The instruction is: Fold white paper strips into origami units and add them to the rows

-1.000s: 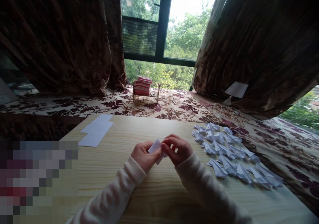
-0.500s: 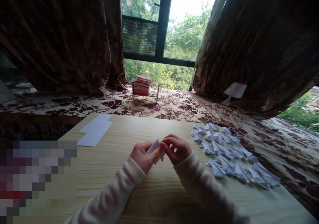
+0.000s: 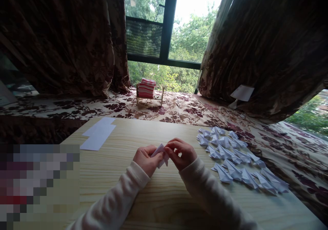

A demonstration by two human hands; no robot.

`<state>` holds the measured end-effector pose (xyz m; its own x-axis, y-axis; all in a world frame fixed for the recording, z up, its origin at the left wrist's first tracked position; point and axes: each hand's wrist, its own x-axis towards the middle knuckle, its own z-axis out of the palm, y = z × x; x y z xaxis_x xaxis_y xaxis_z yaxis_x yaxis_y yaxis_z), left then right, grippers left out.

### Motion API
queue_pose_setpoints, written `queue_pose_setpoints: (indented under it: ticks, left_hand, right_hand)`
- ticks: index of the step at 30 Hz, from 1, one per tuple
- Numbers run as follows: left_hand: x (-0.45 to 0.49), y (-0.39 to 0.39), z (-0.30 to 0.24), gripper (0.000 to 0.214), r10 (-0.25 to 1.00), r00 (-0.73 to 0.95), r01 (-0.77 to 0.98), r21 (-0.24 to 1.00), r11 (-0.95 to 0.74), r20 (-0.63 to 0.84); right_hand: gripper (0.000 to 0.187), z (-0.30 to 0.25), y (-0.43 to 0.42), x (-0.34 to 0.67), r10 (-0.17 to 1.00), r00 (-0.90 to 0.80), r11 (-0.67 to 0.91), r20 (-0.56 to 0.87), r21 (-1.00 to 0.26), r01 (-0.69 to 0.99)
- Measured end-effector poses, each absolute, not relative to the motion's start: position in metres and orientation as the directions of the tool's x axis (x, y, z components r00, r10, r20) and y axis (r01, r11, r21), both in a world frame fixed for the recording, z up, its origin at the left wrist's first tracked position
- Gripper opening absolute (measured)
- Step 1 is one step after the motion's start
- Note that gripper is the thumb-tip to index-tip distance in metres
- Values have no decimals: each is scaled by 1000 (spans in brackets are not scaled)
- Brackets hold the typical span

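A small piece of folded white paper (image 3: 162, 160) is held up over the middle of the table (image 3: 107, 185). My left hand (image 3: 147, 159) is closed on it, thumb on the near side. My right hand (image 3: 182, 154) pinches the paper's right edge between thumb and fingertips, the other fingers curled. Part of the paper is hidden behind the left thumb and fingers. To the right lie several folded paper pieces (image 3: 233, 168) in rough rows, pointed and winged in shape. At the far left rest flat white paper sheets (image 3: 98, 134), overlapping each other.
Behind the table a ledge with floral cloth (image 3: 179, 107) runs below the window. On it stand a small wooden rack (image 3: 149, 100) with folded pink striped cloths (image 3: 146, 87) and a white lamp (image 3: 243, 92). Dark patterned curtains (image 3: 246, 45) hang at both sides. The lower left corner is pixelated.
Both hands stay nearly in place on the folded paper. The left thumb has shifted slightly along it; little else differs.
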<state>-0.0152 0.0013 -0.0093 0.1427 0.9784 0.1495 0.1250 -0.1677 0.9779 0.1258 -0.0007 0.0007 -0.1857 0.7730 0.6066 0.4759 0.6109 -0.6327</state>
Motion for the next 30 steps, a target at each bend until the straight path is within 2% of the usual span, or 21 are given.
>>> queue_pose_setpoints:
  ticks: [7, 14, 18, 21, 24, 28, 30]
  left_hand:
    - [-17, 1, -6, 21, 975, 105, 145, 966, -212, 198]
    - [-15, -6, 6, 23, 957, 164, 157, 951, -265, 239]
    - [-15, -9, 10, 21, 955, 209, 125, 963, -240, 211]
    - [-15, -5, 8, 17, 987, 117, 5, 994, -108, 106]
    - [-16, 1, 3, 23, 999, 6, -175, 984, 46, -46]
    - [-17, 7, -1, 30, 988, 35, -359, 921, 154, -151]
    - [-17, 7, -1, 33, 986, 54, -364, 917, 165, -157]
  right_hand:
    - [12, 7, -4, 127, 838, -150, 528, 525, -708, 469]
    - [9, 6, -4, 128, 895, -187, 445, 405, -793, 416]
    - [16, 10, -7, 126, 894, -156, 444, 420, -781, 440]
    - [27, 11, -6, 126, 921, -79, 381, 382, -838, 390]
    - [31, 7, -4, 126, 958, -117, 286, 262, -898, 333]
    - [26, 0, -2, 124, 956, -195, 267, 218, -923, 277]
    - [23, -2, -1, 123, 950, -197, 287, 243, -926, 245]
